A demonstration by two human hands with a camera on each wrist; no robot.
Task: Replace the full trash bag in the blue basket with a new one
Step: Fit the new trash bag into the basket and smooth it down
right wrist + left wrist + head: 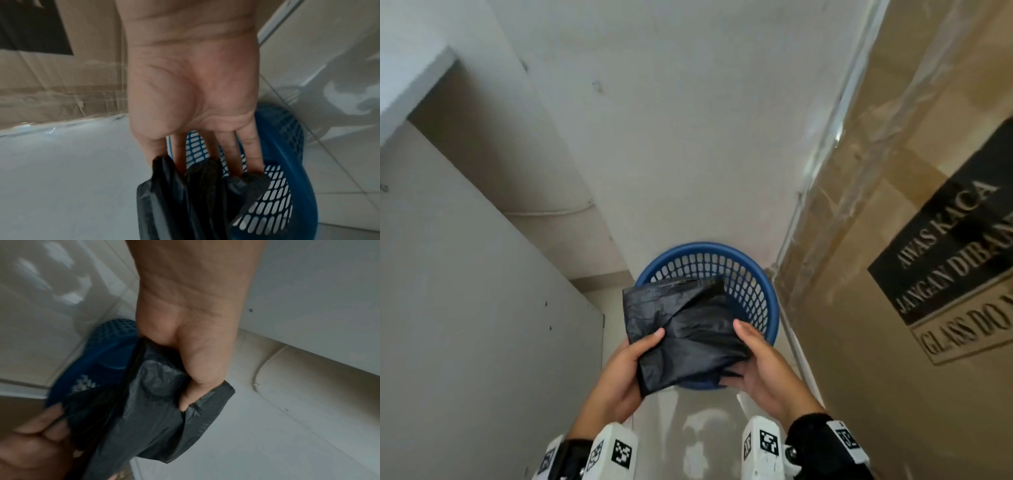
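At lower centre of the head view, the left hand (619, 371) is pinching one side of the folded black plastic trash bag (681, 329), and the right hand (760, 370) is gripping the other, likely to unfold it, its long axis running up-frame over the empty blue perforated plastic basket (755, 291).

Floor (698, 421): we see pale glossy tiles.
On it: we see the basket (765, 298) upright, a box (893, 274) just beside it.
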